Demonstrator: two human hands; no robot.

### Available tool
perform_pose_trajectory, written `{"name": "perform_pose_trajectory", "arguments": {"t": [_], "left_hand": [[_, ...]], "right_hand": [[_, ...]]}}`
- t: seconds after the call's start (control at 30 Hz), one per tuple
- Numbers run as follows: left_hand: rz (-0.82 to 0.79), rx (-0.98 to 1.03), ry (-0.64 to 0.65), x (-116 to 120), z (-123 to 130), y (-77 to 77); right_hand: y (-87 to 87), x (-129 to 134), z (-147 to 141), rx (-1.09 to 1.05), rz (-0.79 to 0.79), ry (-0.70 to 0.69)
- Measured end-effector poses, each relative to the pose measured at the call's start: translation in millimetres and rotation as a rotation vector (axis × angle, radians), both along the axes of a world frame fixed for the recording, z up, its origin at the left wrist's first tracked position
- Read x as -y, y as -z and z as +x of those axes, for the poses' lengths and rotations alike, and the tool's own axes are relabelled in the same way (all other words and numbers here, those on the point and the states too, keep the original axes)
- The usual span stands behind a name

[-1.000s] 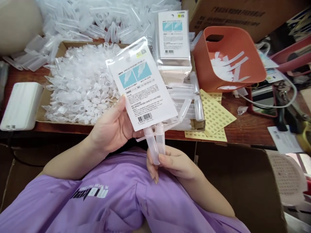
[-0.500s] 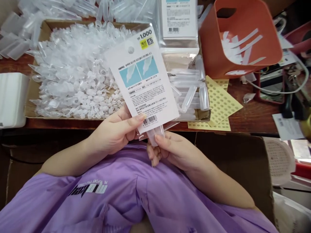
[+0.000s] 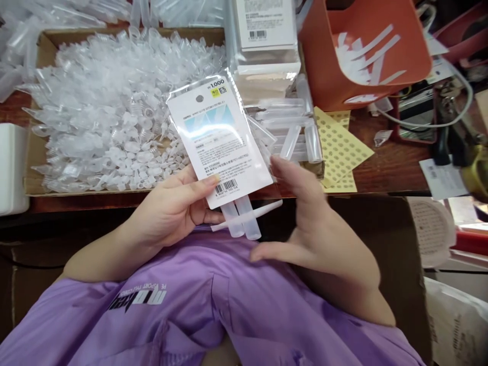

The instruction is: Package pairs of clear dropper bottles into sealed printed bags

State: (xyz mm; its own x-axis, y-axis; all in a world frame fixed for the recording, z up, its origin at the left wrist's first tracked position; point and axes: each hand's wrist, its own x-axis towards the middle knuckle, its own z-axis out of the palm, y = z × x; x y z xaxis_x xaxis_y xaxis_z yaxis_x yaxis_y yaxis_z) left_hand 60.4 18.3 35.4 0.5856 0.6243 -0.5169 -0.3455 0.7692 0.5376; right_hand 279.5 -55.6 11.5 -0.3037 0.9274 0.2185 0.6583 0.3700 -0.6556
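My left hand (image 3: 173,206) grips a clear plastic packet with a printed white card (image 3: 224,152) in it, thumb on the card near the barcode. Below the card's lower edge two translucent plastic tubes (image 3: 244,223) stick out side by side. A narrow white strip (image 3: 263,209) crosses the tubes at a slant. To the right of the packet, my right hand (image 3: 305,218) is spread, thumb apart from the fingers, and holds nothing I can see. It is slightly blurred.
A shallow cardboard box (image 3: 32,168) full of small clear nozzles and caps (image 3: 125,112) lies ahead. Filled packets (image 3: 267,35) and loose tubes (image 3: 292,142) are right of it. An orange bin (image 3: 316,61) with white strips stands beside yellow sticker sheets (image 3: 339,142).
My right hand has let go of the tubes and moved right, its fingers opening. The clear sleeve now shows around the card, and the white strip lies across the tubes.
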Motion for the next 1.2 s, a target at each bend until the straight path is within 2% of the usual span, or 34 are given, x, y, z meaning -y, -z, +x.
{"name": "perform_pose_trajectory", "arguments": {"t": [0.1,0.3,0.53,0.7,0.77,0.87,0.93,1.1,1.2], "left_hand": [[-0.001,0.008,0.031,3.7,4.2,1.3],[-0.015,0.035,0.090,7.3,6.4,3.2],[0.012,0.059,0.139,11.0,14.2,1.4],[0.063,0.043,0.165,13.9,15.4,4.2],[0.059,0.034,0.165,13.3,14.6,4.9],[0.048,0.018,0.187,11.1,13.0,6.1],[0.040,-0.002,0.199,10.0,12.1,7.4],[0.036,-0.024,0.226,8.9,10.6,10.5],[0.029,0.006,0.233,8.6,9.6,11.4]], "right_hand": [[-1.4,-9.9,-4.8,0.090,-0.004,-0.077],[-2.1,-11.2,-1.3,-0.037,-0.024,-0.084],[1.7,-1.8,-14.2,-0.283,-0.142,0.178],[4.8,-3.5,-28.5,-0.239,-0.043,0.341],[4.0,-5.0,-26.1,-0.206,-0.035,0.299],[0.5,-6.5,-15.2,-0.141,-0.090,0.125],[-1.8,-6.0,-9.4,-0.107,-0.095,0.067],[-1.7,-1.2,-10.5,-0.088,-0.028,0.214],[0.8,0.7,-11.1,-0.107,-0.038,0.164]]}}
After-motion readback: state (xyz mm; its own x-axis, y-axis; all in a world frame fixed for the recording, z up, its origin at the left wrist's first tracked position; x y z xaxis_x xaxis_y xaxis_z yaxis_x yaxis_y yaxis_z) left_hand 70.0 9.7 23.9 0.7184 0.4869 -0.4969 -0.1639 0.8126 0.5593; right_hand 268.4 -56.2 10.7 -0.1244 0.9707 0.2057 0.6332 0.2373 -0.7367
